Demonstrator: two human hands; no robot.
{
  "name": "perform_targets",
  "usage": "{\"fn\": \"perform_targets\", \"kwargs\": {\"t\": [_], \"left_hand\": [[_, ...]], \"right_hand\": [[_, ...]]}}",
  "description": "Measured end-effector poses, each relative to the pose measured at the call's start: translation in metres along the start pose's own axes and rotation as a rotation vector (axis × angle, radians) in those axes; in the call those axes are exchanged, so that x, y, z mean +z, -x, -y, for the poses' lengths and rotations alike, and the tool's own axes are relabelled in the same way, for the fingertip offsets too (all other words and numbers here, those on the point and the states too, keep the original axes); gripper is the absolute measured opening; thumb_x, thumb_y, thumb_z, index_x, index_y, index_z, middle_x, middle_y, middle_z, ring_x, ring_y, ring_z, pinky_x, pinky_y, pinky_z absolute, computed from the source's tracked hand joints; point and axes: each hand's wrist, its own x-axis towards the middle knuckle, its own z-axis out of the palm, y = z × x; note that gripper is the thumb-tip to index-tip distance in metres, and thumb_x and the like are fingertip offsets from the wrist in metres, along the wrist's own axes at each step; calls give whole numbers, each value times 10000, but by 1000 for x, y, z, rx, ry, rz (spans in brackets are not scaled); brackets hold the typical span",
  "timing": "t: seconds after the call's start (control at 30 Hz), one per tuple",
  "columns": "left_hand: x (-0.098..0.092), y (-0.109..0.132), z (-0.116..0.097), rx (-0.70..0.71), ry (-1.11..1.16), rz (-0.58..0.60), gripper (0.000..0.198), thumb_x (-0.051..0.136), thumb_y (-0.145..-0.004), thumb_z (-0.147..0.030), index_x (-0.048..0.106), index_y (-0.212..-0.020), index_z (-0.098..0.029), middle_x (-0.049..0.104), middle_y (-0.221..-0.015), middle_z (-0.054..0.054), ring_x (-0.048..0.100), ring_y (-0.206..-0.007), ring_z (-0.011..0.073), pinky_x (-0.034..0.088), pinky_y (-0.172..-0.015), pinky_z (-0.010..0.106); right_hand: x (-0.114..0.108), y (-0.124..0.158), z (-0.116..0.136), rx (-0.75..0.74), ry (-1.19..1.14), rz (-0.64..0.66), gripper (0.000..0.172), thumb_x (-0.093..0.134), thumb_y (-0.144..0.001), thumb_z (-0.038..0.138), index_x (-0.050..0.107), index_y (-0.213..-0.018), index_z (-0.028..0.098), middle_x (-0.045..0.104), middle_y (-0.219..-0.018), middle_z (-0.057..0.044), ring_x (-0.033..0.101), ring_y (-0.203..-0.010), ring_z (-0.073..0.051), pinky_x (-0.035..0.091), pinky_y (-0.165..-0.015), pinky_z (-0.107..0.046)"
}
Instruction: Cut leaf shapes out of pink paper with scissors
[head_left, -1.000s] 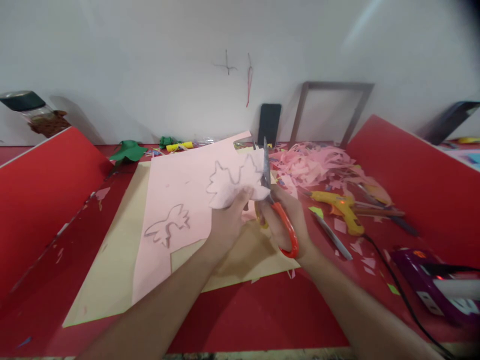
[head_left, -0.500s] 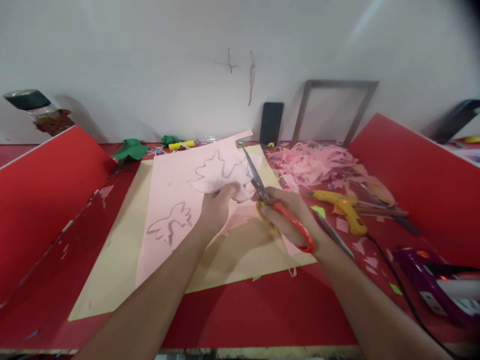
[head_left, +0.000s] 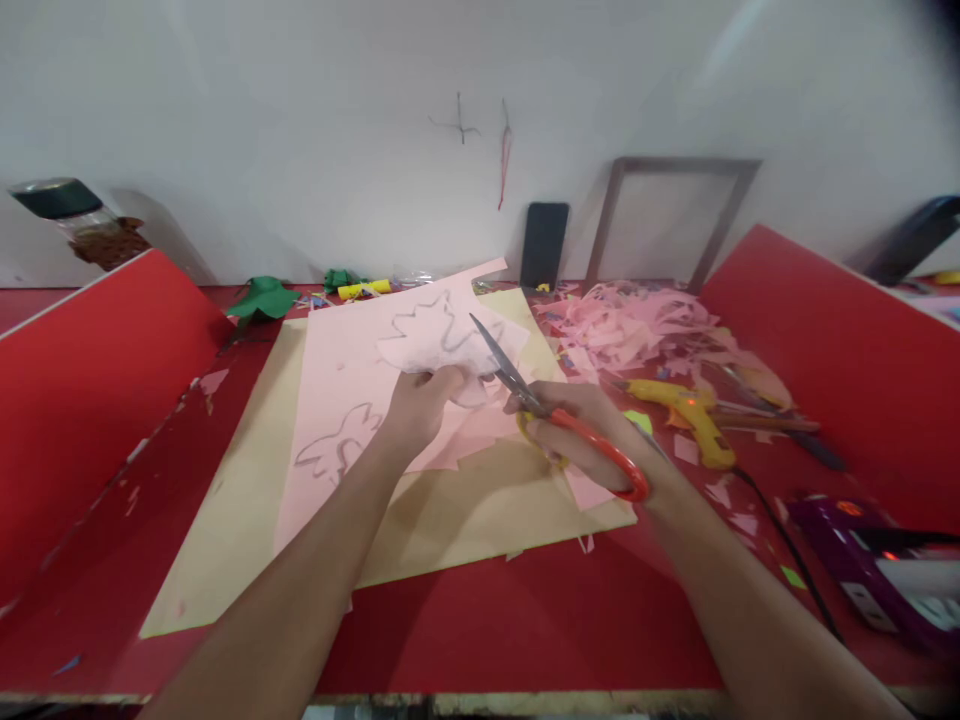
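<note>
My left hand pinches the lower edge of a pale pink paper piece that carries a dark, jagged pencil outline. In my right hand is a pair of scissors with red-orange and yellow handles. Their blades point up and left, at the right side of the held piece; whether they touch it I cannot tell. Beneath lies a larger pink sheet with another drawn outline, partly behind my left forearm. Under that is a cream-coloured sheet.
Pink paper shreds are heaped at the back right. Nearby lie a yellow glue gun with a cord and a purple device. Red panels stand at both sides. A dark phone and a frame lean on the wall.
The held paper has turned and shifted slightly left with my left hand. My right hand and the scissors have moved a little right, their blades tilting further left.
</note>
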Motion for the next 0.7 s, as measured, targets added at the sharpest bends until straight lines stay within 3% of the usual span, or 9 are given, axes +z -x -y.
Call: {"fn": "perform_targets", "kwargs": {"t": [0.33,0.7], "left_hand": [[1,0,-6,17,-14,8,114,608,-644,-305,595,-651,-192,658,-657,29,627,-704,202,461,-624,303],[-2,-1,2,13,35,20,137,657,-692,-322,643,-658,-190,709,-701,46,679,-761,223,538,-722,333]], "right_hand": [[3,3,9,61,56,-47,199,540,-795,157,676,-940,153,447,-603,59,397,-505,-77,293,-482,-229],[6,3,10,42,94,-101,165,526,-785,136,668,-866,155,406,-554,73,354,-484,-68,267,-478,-228]]}}
